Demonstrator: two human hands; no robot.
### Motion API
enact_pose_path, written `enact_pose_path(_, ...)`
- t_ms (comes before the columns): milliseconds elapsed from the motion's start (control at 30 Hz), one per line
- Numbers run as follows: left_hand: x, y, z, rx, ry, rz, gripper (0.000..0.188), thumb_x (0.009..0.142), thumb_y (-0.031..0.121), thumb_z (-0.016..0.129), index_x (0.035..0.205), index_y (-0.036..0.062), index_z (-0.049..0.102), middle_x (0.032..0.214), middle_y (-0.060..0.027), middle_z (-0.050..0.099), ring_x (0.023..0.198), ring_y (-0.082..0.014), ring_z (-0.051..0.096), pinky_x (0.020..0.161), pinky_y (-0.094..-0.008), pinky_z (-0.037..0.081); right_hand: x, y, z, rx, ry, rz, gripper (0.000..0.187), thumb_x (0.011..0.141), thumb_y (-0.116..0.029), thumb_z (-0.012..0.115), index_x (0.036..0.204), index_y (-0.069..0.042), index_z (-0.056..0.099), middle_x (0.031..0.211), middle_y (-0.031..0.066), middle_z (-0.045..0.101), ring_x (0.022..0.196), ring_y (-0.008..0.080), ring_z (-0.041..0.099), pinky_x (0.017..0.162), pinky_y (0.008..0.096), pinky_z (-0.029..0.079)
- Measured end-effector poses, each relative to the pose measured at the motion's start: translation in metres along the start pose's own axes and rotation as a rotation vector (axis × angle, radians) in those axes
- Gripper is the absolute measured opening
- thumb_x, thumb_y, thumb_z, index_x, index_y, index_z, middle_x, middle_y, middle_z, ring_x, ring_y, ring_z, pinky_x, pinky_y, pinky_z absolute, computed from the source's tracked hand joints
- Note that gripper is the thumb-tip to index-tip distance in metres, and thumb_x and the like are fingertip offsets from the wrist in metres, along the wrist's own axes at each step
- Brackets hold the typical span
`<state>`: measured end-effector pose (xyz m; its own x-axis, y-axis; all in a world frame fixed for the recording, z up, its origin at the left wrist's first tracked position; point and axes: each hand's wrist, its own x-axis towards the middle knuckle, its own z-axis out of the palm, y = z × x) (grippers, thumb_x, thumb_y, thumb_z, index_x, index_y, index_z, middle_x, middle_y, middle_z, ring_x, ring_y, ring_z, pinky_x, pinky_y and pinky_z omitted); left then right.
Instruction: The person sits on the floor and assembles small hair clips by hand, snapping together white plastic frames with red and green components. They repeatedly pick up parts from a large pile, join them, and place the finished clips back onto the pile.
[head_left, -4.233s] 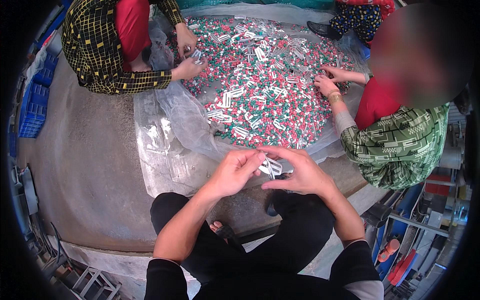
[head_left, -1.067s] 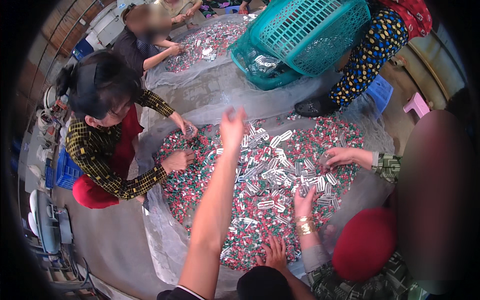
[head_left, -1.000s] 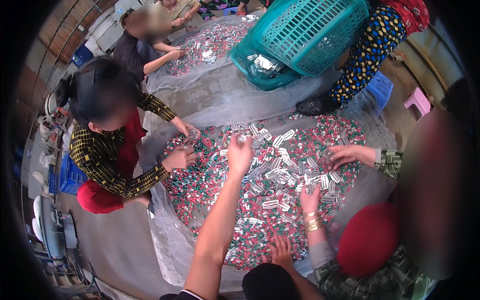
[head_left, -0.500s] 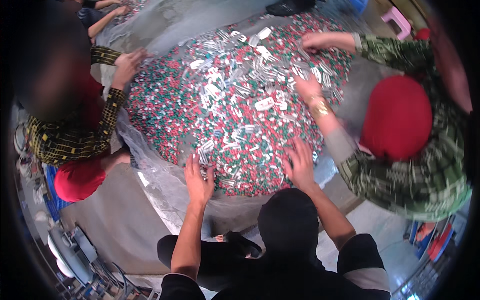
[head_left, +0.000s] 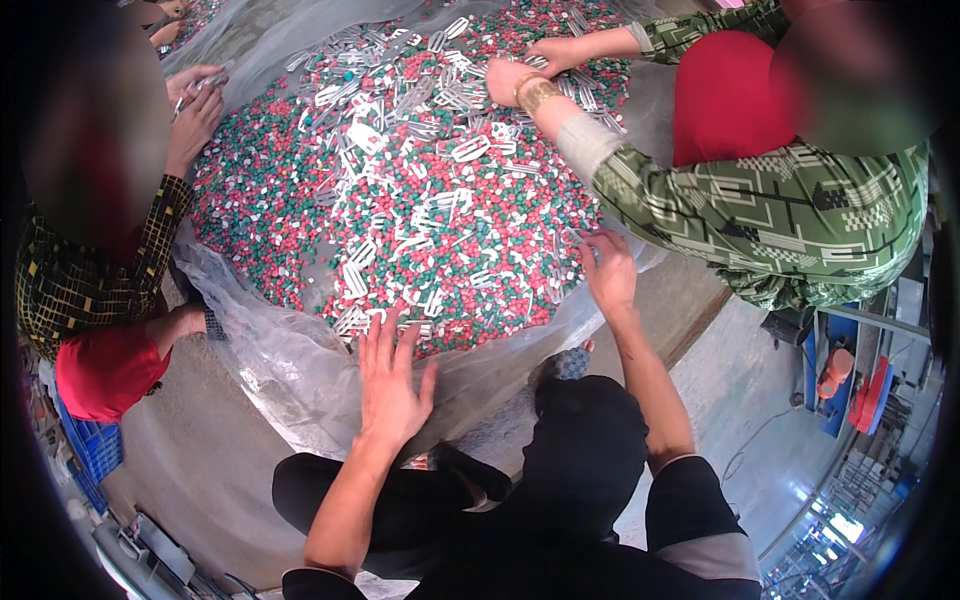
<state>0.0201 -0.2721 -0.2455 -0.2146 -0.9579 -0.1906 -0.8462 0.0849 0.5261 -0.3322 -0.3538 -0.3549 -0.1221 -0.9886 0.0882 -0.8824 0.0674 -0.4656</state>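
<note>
A wide heap of small red, green and white plastic pieces lies on a clear plastic sheet. White slotted plastic frames are scattered over it. My left hand is open at the heap's near edge, fingers spread, fingertips beside some white strips. Over the right edge of the heap is my right hand, its fingers half bent and the thumb apart from the index finger. A thin pale strip lies close to its fingertips; whether they touch is unclear.
On the right, a co-worker in a green patterned top has both hands among white frames. At the left, another in a yellow-checked sleeve holds thin pieces. Blue crates and a fan-like machine stand lower left.
The whole view has shifted. My right hand has drawn outward to the heap's right edge; my left hand sits at its near edge. The right co-worker's hands have come together.
</note>
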Motion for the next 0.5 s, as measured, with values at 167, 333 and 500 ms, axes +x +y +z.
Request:
enact_pose_path(167, 0.025, -0.023, -0.028, -0.115, 0.219, -0.004, 0.039, 0.089, 0.013, 0.067, 0.125, 0.0004, 0.058, 0.132, -0.0211, 0.056, 0.124, -0.0393, 0.052, 0.106, -0.0448, 0.041, 0.007, -0.038, -0.009, 0.013, 0.048, -0.077, 0.013, 0.081, -0.012, 0.073, 0.091, -0.004, 0.069, 0.112, 0.0132, 0.067, 0.102, 0.0343, 0.063, 0.087, 0.0436, 0.052)
enact_pose_path(333, 0.026, -0.018, -0.025, -0.200, 0.211, 0.037, 0.035, 0.089, 0.011, 0.067, 0.121, 0.0013, 0.060, 0.121, -0.0179, 0.063, 0.117, -0.0351, 0.058, 0.101, -0.0419, 0.045, 0.009, -0.062, -0.012, -0.144, 0.043, -0.359, 0.014, 0.080, -0.011, 0.075, 0.091, -0.005, 0.069, 0.117, 0.0110, 0.065, 0.101, 0.0321, 0.063, 0.087, 0.0433, 0.052)
enact_pose_path(500, 0.019, -0.010, -0.030, -0.321, 0.184, 0.034, 0.036, 0.088, 0.014, 0.069, 0.121, 0.0027, 0.061, 0.122, -0.0174, 0.064, 0.112, -0.0340, 0.061, 0.097, -0.0419, 0.048, 0.018, -0.122, -0.032, 0.120, -0.016, -0.509, 0.018, 0.076, -0.006, 0.078, 0.092, -0.007, 0.071, 0.119, 0.0107, 0.066, 0.097, 0.0287, 0.067, 0.083, 0.0397, 0.054)
